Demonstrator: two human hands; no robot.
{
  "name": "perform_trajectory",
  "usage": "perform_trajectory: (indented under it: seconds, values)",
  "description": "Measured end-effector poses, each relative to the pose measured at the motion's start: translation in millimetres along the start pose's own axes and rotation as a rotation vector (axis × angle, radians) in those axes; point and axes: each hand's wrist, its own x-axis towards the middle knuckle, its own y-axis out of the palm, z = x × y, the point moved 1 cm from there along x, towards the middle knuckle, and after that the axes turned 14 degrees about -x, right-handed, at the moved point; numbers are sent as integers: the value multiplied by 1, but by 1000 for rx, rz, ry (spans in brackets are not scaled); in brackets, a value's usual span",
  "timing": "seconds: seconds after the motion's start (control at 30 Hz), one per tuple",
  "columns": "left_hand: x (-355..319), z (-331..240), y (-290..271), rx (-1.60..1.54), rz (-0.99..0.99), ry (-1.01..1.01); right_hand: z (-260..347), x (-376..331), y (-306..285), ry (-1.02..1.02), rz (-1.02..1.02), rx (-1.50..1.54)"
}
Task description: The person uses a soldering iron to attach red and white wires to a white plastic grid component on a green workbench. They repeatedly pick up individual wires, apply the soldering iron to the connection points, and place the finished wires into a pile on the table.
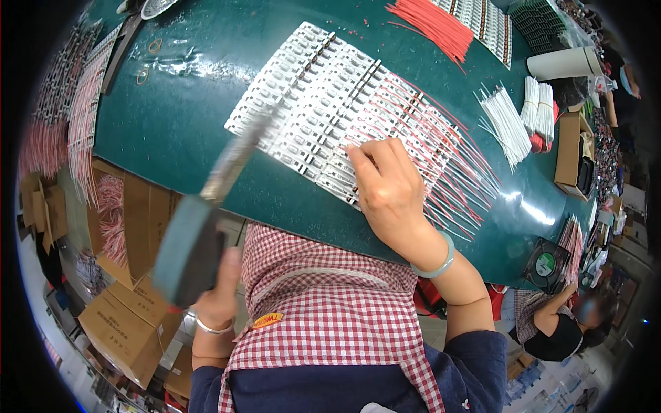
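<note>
My left hand [222,289] is wrapped round the handle of a gun-shaped tool [186,248] with a teal and black body and a long metal nose. The tool is smeared by motion, and its tip lies over a white circuit board panel [286,103]. Bent over the panel's near part, my right hand [391,186] has its fingertips drawn together on the board; what they pinch is hidden. Thin red and white wires [475,182] run from the panel's right side past that hand.
On the green table [158,124] lie a red wire bundle [434,27], white wires [506,124] and more panels [485,27]. A small fan [547,261] stands at the right edge. Wired panels [89,110] and cardboard boxes [131,323] are at left. Another person [558,316] sits at lower right.
</note>
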Motion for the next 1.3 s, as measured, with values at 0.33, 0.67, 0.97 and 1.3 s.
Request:
perform_trajectory:
  seconds: [0.33, 0.67, 0.97, 1.3]
  values:
    - [33, -15, 7, -174, -262, -44, -163, 102, 31, 120, -19, -426]
    - [23, -4, 27, -299, -171, -191, -188, 125, 88, 58, -159, -465]
    - [20, 3, 22, -306, -144, -193, -184, 131, 59, -5, -168, -423]
    - [13, 4, 13, -288, -144, -165, -103, 155, -13, -287, 504, -778]
